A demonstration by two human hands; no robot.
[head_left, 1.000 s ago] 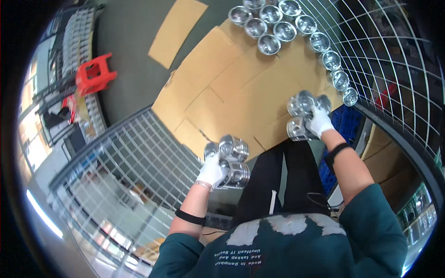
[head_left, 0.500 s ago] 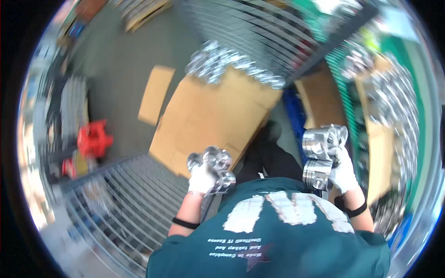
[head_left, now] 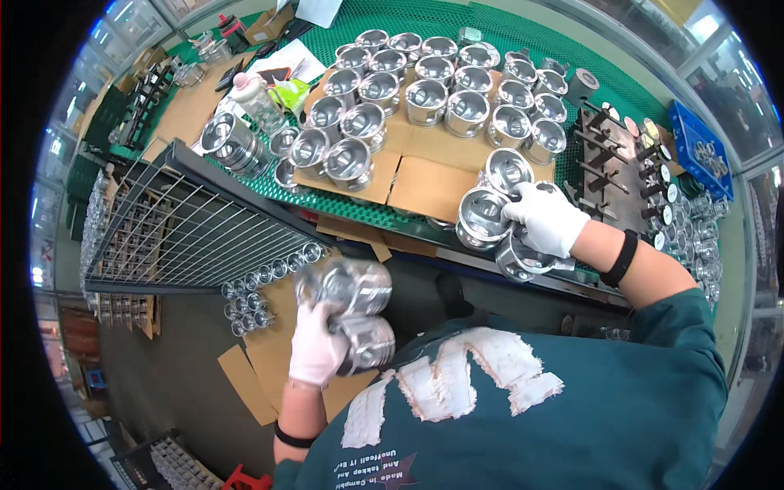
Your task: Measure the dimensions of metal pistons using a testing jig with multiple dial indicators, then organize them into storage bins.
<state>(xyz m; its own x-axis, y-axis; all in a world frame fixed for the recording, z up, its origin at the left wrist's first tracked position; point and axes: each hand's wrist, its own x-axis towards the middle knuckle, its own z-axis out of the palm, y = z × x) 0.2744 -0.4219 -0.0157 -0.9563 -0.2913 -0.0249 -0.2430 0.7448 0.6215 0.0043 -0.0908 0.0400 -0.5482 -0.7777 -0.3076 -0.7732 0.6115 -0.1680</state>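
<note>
Shiny cluster: metal pistons [head_left: 482,217] at about 3 o'clock, bunched under the white-gloved right hand [head_left: 555,220] by the near edge of the green-matted tabletop [head_left: 408,15]; at least three show, hollow ends facing up.
Right grip: the fingers [head_left: 518,211] are curled in among the rims, with hold of several pistons at once; whether the tabletop bears any weight, I cannot tell.
Blurred cluster: three more pistons [head_left: 363,343] at about 7 o'clock, held above the floor [head_left: 163,367] in the white-gloved left hand [head_left: 318,343], its fingers apparently wrapped onto them.
Handling: probably heavy for their size, rigid and slick, with machined faces that could nick if knocked together; the rim, with a finger inside the hollow, or the outer wall seems the surest hold.
Tabletop rows: standing pistons [head_left: 425,94] at 12 o'clock, many of them on flat cardboard [head_left: 433,184].
Around the rows: a rack of dark pins [head_left: 608,171] between 2 and 3 o'clock, a blue basket [head_left: 686,143] beyond it, and a wire mesh panel [head_left: 196,233] at 9 o'clock.
Hard to make out: left fingertips, behind the smeared metal; pistons partly covered by the right glove; a red stool [head_left: 245,479], cut off at 7 o'clock.
</note>
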